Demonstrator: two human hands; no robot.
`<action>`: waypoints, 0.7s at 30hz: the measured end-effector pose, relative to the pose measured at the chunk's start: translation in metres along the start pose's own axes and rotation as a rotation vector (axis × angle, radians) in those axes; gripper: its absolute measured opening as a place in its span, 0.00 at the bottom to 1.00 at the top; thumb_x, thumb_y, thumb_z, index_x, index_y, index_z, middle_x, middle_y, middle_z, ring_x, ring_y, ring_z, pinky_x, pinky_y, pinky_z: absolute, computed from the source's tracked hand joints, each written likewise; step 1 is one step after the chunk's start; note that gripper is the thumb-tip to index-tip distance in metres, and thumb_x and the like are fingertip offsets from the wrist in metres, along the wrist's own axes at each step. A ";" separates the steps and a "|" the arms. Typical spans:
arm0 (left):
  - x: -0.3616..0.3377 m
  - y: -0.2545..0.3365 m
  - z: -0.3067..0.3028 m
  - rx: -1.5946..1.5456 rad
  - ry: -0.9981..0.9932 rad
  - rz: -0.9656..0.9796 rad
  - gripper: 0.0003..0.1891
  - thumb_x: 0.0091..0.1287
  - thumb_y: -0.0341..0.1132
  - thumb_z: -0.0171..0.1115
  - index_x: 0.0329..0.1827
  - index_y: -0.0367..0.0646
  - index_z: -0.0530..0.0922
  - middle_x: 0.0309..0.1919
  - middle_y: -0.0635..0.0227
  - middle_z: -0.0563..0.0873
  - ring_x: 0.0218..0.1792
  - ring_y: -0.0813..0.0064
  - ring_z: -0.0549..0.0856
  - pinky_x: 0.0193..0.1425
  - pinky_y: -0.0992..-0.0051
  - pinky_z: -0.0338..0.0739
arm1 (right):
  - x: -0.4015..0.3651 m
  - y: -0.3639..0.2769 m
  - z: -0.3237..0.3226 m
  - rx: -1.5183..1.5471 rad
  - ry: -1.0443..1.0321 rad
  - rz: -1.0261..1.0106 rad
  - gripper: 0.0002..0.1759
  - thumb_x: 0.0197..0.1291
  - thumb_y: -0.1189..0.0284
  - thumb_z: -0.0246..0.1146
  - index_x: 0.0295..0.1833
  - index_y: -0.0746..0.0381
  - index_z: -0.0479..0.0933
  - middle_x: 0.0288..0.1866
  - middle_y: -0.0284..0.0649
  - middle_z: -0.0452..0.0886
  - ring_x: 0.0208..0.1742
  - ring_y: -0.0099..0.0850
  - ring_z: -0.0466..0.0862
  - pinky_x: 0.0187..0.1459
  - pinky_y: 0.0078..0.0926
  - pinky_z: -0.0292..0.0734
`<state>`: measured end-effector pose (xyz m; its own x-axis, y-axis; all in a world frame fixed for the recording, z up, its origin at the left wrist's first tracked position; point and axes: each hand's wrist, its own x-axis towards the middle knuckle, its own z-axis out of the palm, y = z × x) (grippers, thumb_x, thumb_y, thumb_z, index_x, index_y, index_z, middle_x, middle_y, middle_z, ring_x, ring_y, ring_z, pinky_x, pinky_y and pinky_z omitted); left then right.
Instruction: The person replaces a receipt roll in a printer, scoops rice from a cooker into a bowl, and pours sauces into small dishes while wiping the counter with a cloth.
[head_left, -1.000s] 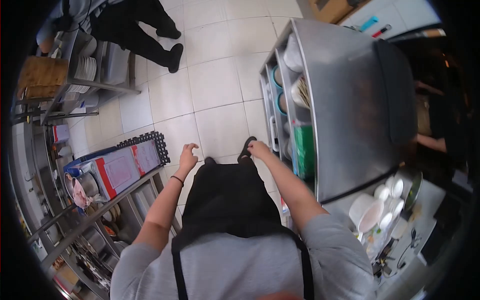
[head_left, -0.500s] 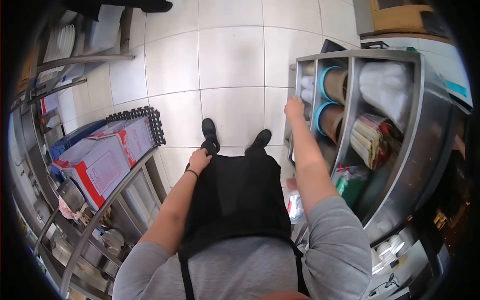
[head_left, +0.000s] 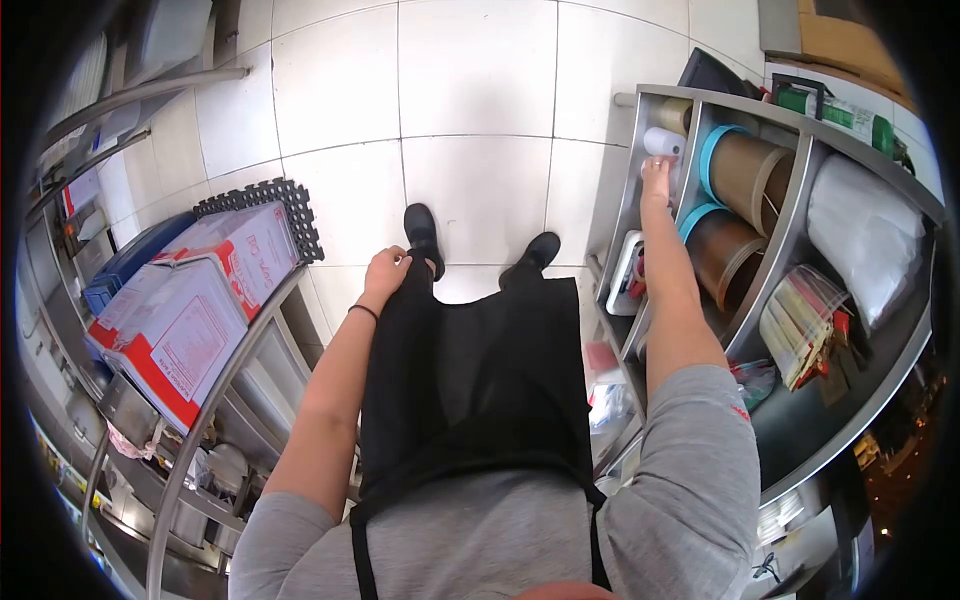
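My right hand (head_left: 656,182) reaches into the narrow left compartment of a metal shelf unit (head_left: 812,190). Its fingers are bent over a white paper roll, mostly hidden under the hand. Another white paper roll (head_left: 664,142) lies just beyond the fingertips, with a beige roll (head_left: 677,115) behind it. My left hand (head_left: 386,273) hangs by my left thigh, beside the black apron (head_left: 480,380). Its fingers are curled together, and I cannot make out whether anything is in them.
Two brown tubs with blue rims (head_left: 722,165) fill the adjoining compartment. Further right are a bag of white items (head_left: 865,235) and a bundle of packets (head_left: 800,320). Red-and-white cartons (head_left: 195,345) stand on a metal rack (head_left: 225,385) at left. Tiled floor (head_left: 475,180) lies ahead.
My right hand has moved from the shelf's edge into the compartment, onto a paper roll. The shelf shows nearer and fuller in view. My left hand has lifted slightly off the thigh, fingers curled.
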<state>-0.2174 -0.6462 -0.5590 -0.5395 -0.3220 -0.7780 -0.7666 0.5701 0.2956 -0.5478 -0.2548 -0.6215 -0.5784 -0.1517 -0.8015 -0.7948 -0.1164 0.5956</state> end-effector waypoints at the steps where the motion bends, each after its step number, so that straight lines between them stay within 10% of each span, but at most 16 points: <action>1: 0.000 -0.001 0.001 -0.006 0.006 -0.006 0.13 0.56 0.40 0.60 0.39 0.40 0.80 0.33 0.56 0.84 0.37 0.60 0.83 0.44 0.68 0.76 | -0.015 0.014 -0.015 0.009 -0.106 -0.026 0.35 0.51 0.71 0.59 0.67 0.55 0.56 0.63 0.38 0.59 0.60 0.43 0.63 0.55 0.55 0.62; 8: -0.006 0.002 0.011 -0.065 -0.025 -0.029 0.13 0.56 0.40 0.60 0.37 0.41 0.80 0.32 0.57 0.83 0.36 0.60 0.82 0.43 0.66 0.76 | 0.014 -0.010 0.025 -0.188 0.003 0.006 0.34 0.55 0.68 0.54 0.68 0.48 0.53 0.63 0.44 0.58 0.58 0.50 0.64 0.51 0.55 0.64; 10: -0.008 0.010 0.010 -0.096 -0.019 -0.003 0.12 0.56 0.39 0.59 0.36 0.40 0.80 0.31 0.57 0.83 0.35 0.59 0.82 0.42 0.67 0.76 | 0.011 -0.008 0.007 0.159 0.104 0.188 0.32 0.57 0.65 0.51 0.68 0.45 0.52 0.61 0.49 0.60 0.56 0.50 0.67 0.51 0.51 0.64; 13: -0.018 0.025 0.008 -0.090 0.011 0.072 0.12 0.56 0.39 0.60 0.37 0.40 0.80 0.31 0.56 0.83 0.34 0.58 0.82 0.42 0.67 0.76 | -0.019 -0.007 -0.049 0.128 0.187 0.035 0.32 0.57 0.65 0.51 0.68 0.57 0.54 0.52 0.45 0.72 0.55 0.45 0.69 0.51 0.46 0.63; 17: -0.055 0.076 -0.003 -0.272 -0.047 0.152 0.14 0.56 0.40 0.61 0.40 0.39 0.80 0.34 0.56 0.84 0.36 0.63 0.83 0.42 0.70 0.76 | -0.123 0.070 -0.146 1.291 0.104 -0.033 0.37 0.45 0.66 0.66 0.61 0.66 0.61 0.51 0.47 0.75 0.52 0.37 0.74 0.52 0.37 0.67; 21: -0.128 0.174 -0.061 -0.660 -0.272 0.244 0.19 0.63 0.40 0.57 0.54 0.39 0.73 0.44 0.63 0.81 0.44 0.71 0.81 0.46 0.75 0.75 | -0.224 0.117 -0.135 2.754 0.024 -0.611 0.33 0.43 0.71 0.67 0.58 0.67 0.65 0.51 0.44 0.75 0.54 0.36 0.74 0.54 0.31 0.68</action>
<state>-0.3029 -0.5523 -0.3742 -0.6813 0.0025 -0.7320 -0.7320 0.0023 0.6813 -0.4861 -0.3669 -0.3652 -0.4081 -0.5390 -0.7369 0.6492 0.3962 -0.6493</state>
